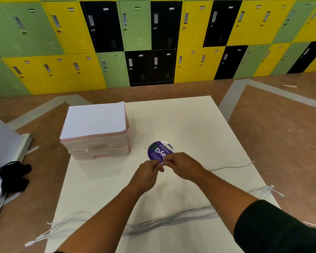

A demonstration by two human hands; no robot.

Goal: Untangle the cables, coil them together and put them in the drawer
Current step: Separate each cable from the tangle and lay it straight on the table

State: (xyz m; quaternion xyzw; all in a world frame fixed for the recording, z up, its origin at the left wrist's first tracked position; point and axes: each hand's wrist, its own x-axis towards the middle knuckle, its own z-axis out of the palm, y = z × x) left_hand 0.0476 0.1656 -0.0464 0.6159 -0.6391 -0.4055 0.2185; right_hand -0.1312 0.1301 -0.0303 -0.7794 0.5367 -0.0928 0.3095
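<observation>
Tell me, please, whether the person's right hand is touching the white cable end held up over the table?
Touching. In the head view the right hand pinches the white cable end between its fingertips, and the left hand grips it from the other side.

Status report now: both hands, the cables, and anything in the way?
Left hand and right hand pinching one cable end. Cables uncoiled across table. Drawers shut. Nothing blocking.

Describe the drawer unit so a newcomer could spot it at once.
Start at the white table. On its far left corner stands the drawer unit, a low stack of translucent pink-edged drawers with white paper on top. It is the only boxy thing there; the purple sticker and cables lie flat.
</observation>
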